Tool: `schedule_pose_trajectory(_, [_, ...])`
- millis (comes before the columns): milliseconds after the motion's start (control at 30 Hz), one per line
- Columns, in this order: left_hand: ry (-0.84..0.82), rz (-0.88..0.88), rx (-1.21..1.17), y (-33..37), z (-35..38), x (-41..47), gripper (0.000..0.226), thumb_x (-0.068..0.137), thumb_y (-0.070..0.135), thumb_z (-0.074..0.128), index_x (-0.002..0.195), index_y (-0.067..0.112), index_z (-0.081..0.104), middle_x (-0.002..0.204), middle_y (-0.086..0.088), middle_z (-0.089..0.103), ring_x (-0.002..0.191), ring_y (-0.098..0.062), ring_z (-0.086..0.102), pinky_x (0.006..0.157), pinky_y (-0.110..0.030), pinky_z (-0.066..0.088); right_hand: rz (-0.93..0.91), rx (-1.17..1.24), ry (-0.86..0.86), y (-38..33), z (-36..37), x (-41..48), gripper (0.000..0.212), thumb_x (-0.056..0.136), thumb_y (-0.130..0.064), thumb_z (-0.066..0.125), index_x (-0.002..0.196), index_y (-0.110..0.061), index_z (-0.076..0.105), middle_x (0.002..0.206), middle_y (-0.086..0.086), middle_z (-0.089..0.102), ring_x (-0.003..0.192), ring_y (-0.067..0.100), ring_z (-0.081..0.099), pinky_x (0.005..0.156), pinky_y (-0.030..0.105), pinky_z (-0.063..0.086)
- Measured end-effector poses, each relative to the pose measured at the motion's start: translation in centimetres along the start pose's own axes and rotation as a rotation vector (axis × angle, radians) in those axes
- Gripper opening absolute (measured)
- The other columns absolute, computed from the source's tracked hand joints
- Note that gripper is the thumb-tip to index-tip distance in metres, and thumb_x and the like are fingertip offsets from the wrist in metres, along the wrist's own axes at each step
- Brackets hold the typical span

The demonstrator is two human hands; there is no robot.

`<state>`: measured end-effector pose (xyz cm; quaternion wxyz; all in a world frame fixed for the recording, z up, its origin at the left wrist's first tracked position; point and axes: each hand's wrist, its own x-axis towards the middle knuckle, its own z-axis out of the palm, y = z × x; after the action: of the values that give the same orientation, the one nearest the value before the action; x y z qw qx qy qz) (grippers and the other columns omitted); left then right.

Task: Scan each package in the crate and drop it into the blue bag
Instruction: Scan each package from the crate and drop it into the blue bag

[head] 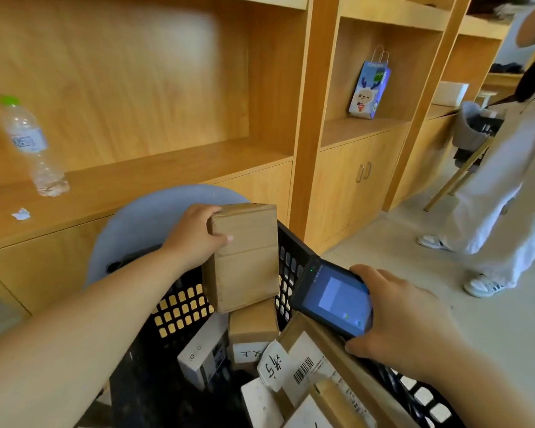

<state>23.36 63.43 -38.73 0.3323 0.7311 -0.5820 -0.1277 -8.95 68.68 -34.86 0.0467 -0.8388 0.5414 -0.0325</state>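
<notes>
**My left hand (195,236) has a box up, my right hand (405,319) has the scanner on it**

My left hand grips the brown box (244,257) by its upper left corner, thumb across the front face and fingers wrapped over the top. I hold it upright above the far side of the black crate (179,307) so that the reader can get at its sides. My right hand is closed round the scanner (334,298), fingers curled over its near end. The lit screen tilts up at me and the nose points toward the box, just beside it. The faces turned my way show no label, so I reckon the barcode is on a side I cannot see.

The blue bag (155,223) stands open just behind the crate's far wall, close under my left hand, which keeps the drop short. Left in the crate are a smaller brown box (252,327), a white box (203,350) and a flat parcel with a barcode label (306,362), so the job looks far from finished.
</notes>
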Motion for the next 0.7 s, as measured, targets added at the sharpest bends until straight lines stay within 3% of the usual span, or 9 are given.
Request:
schedule_pose_trajectory(167, [0.096,0.108,-0.049,1.2,0.4,-3.6,0.05,0.082,0.029,0.074,0.126,0.017,0.053,0.134,0.007,0.036,0.114,0.001,0.033,0.097,-0.021,0.025,0.016,0.011,-0.036,0.4,0.1,-2.0,0.08,0.062,-0.052,0.066,0.129,-0.037,0.024,0.094,-0.013,0.047,0.078,0.006,0.047,0.062,0.023,0.037])
schedule_pose_trajectory(267, [0.134,0.139,-0.115,2.4,0.1,-6.8,0.019,0.087,0.041,0.064,0.097,0.026,0.058,0.131,0.018,0.03,0.102,0.022,0.034,0.084,-0.012,0.027,0.028,0.044,-0.012,0.9,-0.1,-3.9,0.082,0.061,-0.053,0.067,0.13,-0.037,0.024,0.096,-0.013,0.049,0.08,0.006,0.048,0.062,0.023,0.037])
schedule_pose_trajectory(367, [0.21,0.147,-0.136,3.5,-0.2,-10.3,0.02,0.091,0.036,0.06,0.076,0.023,0.055,0.131,0.012,0.031,0.09,0.034,0.034,0.075,-0.009,0.027,0.031,0.077,0.018,1.4,-0.6,-6.4,0.086,0.06,-0.053,0.068,0.132,-0.036,0.024,0.094,-0.013,0.049,0.077,0.006,0.048,0.058,0.021,0.034])
schedule_pose_trajectory(433, [0.228,0.126,-0.128,4.1,-0.3,-12.6,0.014,0.087,0.028,0.067,0.088,0.024,0.054,0.13,0.006,0.027,0.101,0.021,0.042,0.078,-0.014,0.033,0.035,0.098,0.02,1.7,-0.9,-8.3,0.088,0.059,-0.053,0.07,0.133,-0.035,0.025,0.092,-0.014,0.049,0.075,0.007,0.048,0.055,0.02,0.032])
schedule_pose_trajectory(500, [0.171,0.05,-0.152,4.6,0.0,-14.7,0.052,0.08,0.024,0.076,0.121,0.031,0.044,0.132,0.006,0.019,0.105,-0.006,0.052,0.082,-0.019,0.041,0.041,0.107,0.009,2.2,-1.3,-10.1,0.088,0.055,-0.053,0.07,0.13,-0.036,0.028,0.09,-0.015,0.048,0.073,0.007,0.048,0.054,0.021,0.034])
schedule_pose_trajectory(567, [0.086,-0.034,-0.153,5.2,0.3,-16.7,0.089,0.076,0.022,0.08,0.143,0.035,0.022,0.137,0.007,0.016,0.104,-0.013,0.054,0.085,-0.024,0.046,0.057,0.135,0.019,2.9,-1.4,-11.9,0.087,0.051,-0.055,0.07,0.126,-0.037,0.03,0.089,-0.016,0.048,0.073,0.007,0.049,0.057,0.024,0.04])
schedule_pose_trajectory(600, [0.038,-0.075,-0.13,5.5,0.6,-17.6,0.096,0.075,0.022,0.081,0.147,0.033,0.018,0.139,0.007,0.016,0.11,-0.015,0.052,0.093,-0.029,0.045,0.069,0.149,0.022,3.2,-1.5,-12.6,0.086,0.05,-0.055,0.071,0.125,-0.039,0.03,0.09,-0.016,0.048,0.074,0.008,0.049,0.058,0.026,0.042])
schedule_pose_trajectory(700, [-0.128,-0.223,-0.087,5.5,2.3,-19.6,0.075,0.077,0.03,0.078,0.141,0.025,0.037,0.138,-0.001,0.026,0.127,-0.021,0.038,0.11,-0.036,0.031,0.111,0.174,0.022,4.1,-1.3,-14.5,0.086,0.049,-0.054,0.073,0.124,-0.039,0.033,0.093,-0.015,0.049,0.076,0.011,0.051,0.06,0.029,0.045])
